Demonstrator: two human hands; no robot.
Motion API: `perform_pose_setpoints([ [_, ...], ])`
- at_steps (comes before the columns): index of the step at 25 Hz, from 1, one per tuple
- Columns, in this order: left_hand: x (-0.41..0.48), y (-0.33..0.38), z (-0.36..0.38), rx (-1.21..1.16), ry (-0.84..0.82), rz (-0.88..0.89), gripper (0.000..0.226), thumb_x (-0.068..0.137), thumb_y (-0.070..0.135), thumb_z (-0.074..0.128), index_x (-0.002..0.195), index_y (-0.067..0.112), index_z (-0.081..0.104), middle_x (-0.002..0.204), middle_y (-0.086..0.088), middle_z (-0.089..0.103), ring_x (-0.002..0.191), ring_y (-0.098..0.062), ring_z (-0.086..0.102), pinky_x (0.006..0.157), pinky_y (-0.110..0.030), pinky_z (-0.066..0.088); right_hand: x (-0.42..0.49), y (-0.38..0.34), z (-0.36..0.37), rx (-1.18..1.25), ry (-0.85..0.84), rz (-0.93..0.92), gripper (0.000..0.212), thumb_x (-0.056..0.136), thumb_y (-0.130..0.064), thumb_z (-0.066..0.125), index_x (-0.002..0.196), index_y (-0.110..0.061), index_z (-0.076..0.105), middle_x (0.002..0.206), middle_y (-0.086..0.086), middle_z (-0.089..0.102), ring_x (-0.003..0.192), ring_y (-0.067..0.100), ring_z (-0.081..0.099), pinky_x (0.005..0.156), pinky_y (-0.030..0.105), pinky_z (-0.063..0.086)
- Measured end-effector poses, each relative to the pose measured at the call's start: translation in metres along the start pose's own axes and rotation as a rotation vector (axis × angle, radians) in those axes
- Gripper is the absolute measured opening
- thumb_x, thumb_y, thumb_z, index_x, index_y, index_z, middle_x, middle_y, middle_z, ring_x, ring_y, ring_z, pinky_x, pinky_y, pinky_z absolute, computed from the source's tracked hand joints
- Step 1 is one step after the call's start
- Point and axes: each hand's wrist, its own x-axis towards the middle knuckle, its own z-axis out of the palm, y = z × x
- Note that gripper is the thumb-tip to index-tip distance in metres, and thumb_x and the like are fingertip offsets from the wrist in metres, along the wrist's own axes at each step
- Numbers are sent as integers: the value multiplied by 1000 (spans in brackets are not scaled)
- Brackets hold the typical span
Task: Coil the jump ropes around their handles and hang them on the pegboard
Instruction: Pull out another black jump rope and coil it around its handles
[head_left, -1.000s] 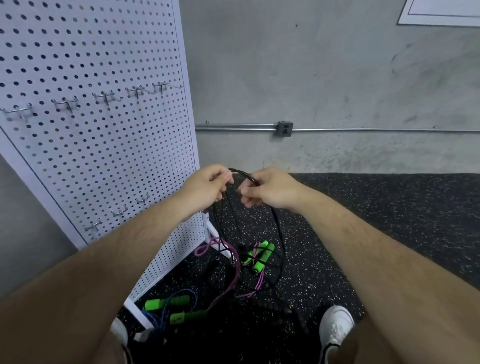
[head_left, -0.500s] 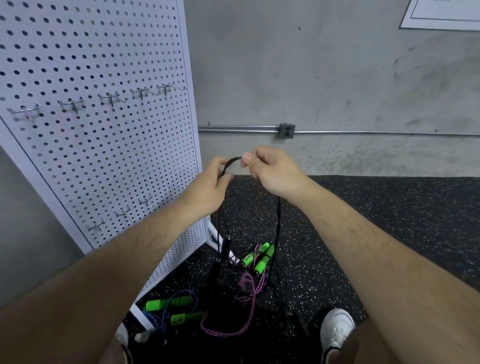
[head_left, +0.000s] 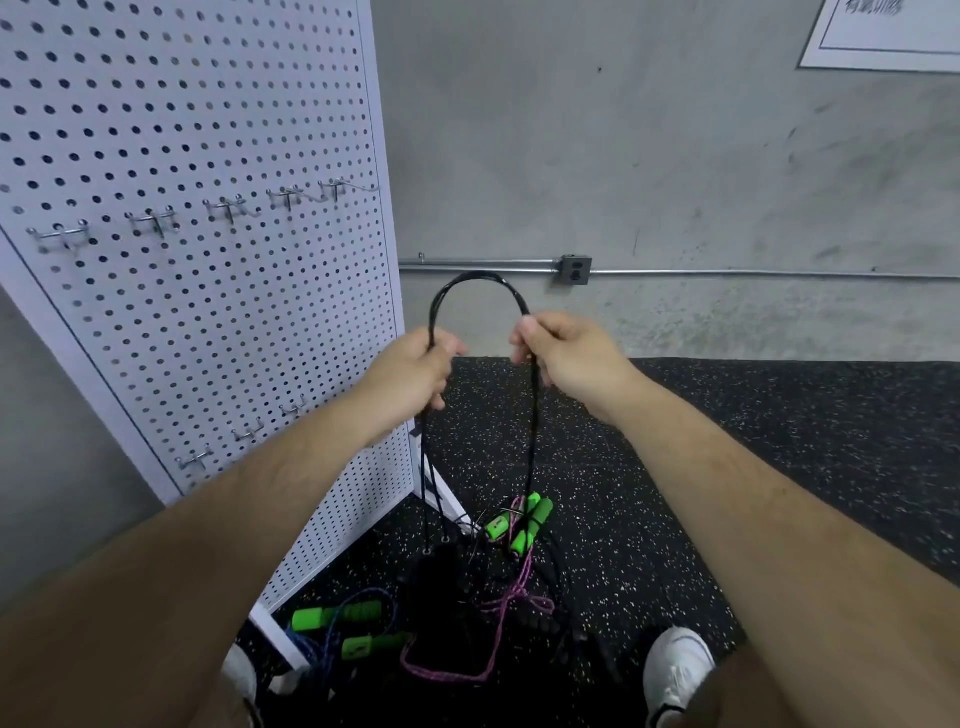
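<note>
A grey concrete wall (head_left: 623, 156) fills the background beyond both hands. A tall white pegboard (head_left: 208, 312) stands upright to the left of the left fingers, its near edge just beside them. Black speckled rubber floor (head_left: 779, 441) spreads out below and to the right of the right fingers.

Two bare forearms reach forward from the bottom corners. The left hand (head_left: 410, 379) has its fingers curled round several strands of a black jump rope (head_left: 478, 278). The right hand (head_left: 566, 358) grips the other side, fingers curled and thumb pressed against the cord.

The rope makes an upside-down U. Its arch points up, rising above and between the fingertips, and its long axis runs vertically. From under each fist the strands hang straight down toward the floor. Their lower ends reach a dark tangle where the handles cannot be made out.

Below the right fingers, on the floor, lies a pink rope (head_left: 498, 613) with two bright green handles (head_left: 524, 525). Lower, beneath the left fingers, lies a blue rope (head_left: 332, 618), also with green handles. A white shoe (head_left: 680, 665) shows at the bottom.

A row of metal hooks (head_left: 228, 208) juts from the pegboard, above and left of the left fingers.
</note>
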Motion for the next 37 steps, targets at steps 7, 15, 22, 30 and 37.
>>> perform_pose_setpoints([
  [7,1,-3,23,-109,-202,-57,24,105,32,50,103,15,66,55,13,43,55,-12,41,61,-33,39,1,-28,11,606,-6,-127,22,104,-14,52,116,1,63,97,7,69,68,13,59,66,27,54],
  [15,8,33,-17,-617,14,18,24,108,29,46,101,8,57,58,7,29,51,-8,26,49,-22,27,-7,9,46,-107,-254,-22,29,94,-22,70,121,-16,62,106,5,70,73,15,65,65,31,59],
  [22,12,15,-16,-487,0,-19,27,104,32,52,111,6,60,60,9,33,53,-7,31,52,-21,33,1,3,48,-27,-67,-4,16,101,-22,60,102,-8,68,79,5,71,58,9,63,59,22,53],
  [30,-1,-11,5,-498,-319,-181,31,108,20,43,110,0,66,63,4,37,54,-9,30,53,-24,27,16,-23,33,496,168,-70,21,99,-16,63,98,5,69,66,2,67,61,17,62,70,36,57],
  [37,3,5,-7,-435,-97,-71,25,105,29,50,103,7,64,62,5,36,54,-10,32,52,-21,35,8,-4,34,243,-179,80,23,95,-22,65,116,-14,66,98,6,72,75,14,62,69,29,53],
])
